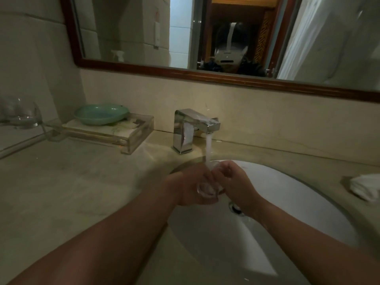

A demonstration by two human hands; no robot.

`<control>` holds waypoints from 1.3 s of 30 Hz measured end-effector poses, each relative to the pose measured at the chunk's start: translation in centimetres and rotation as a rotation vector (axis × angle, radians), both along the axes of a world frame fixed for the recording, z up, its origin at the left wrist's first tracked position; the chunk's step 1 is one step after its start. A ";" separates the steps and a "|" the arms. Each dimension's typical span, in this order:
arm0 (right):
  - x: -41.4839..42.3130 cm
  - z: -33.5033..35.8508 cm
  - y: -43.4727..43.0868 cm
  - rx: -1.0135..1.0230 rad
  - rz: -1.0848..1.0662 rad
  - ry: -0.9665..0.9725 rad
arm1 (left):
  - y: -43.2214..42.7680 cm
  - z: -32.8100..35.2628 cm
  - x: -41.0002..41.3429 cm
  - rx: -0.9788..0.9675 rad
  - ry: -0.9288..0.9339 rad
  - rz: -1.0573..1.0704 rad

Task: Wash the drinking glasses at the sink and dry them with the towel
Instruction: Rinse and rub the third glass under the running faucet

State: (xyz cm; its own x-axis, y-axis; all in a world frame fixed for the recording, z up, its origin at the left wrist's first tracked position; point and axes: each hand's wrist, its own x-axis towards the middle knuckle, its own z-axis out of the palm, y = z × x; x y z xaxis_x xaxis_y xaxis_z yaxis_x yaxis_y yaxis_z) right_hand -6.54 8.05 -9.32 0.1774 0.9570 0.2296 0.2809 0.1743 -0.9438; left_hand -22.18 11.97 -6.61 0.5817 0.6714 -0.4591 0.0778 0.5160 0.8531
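Fingers [207, 177] tilt the glass [207, 189] (mouth toward the stream [208, 149]).

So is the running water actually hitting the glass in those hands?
Touching. In the head view the water stream falls from the faucet straight onto the top of the glass, held between the left hand and right hand.

The faucet [190, 130] is polished chrome metal, mirror-bright. The sink [287, 202] looks like glossy white ceramic, smooth. The tabletop [72, 182] is pale stone-like material with a dull sheen. A clear glass [207, 189] shows wet and transparent. The tray [127, 138] is clear acrylic; the green dish [100, 115] on it is smooth and glossy. The towel [364, 187] is white, matt cloth. The mirror frame [185, 73] is varnished dark wood.
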 end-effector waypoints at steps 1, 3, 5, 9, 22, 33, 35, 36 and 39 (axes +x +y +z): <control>-0.1 -0.1 0.0 0.008 0.009 0.019 | -0.1 0.0 0.0 -0.031 -0.057 0.034; -0.1 -0.3 0.0 0.005 0.005 -0.008 | 0.4 -0.8 -0.3 -0.126 -0.199 0.100; -0.1 -0.2 0.2 0.000 -0.023 -0.058 | 0.7 -1.0 -0.3 -0.067 -0.092 0.186; 0.0 0.4 1.2 -0.029 -0.193 0.016 | 0.2 -0.3 -0.3 0.085 -0.062 0.289; -0.1 -1.3 1.3 0.134 -0.068 -0.190 | 0.5 -0.2 0.2 -0.064 0.051 0.137; -1.0 -1.0 1.5 0.119 -0.084 -0.025 | 0.2 0.3 0.0 -0.024 0.020 0.127; -1.0 -0.6 1.5 0.081 -0.131 0.067 | 0.3 0.2 0.3 0.067 0.071 0.180; -0.9 -0.5 1.5 0.077 -0.155 0.076 | 0.2 0.1 0.4 0.101 0.091 0.197; -1.0 -0.9 1.5 0.077 -0.162 -0.026 | 0.0 -0.2 0.6 0.184 0.184 0.211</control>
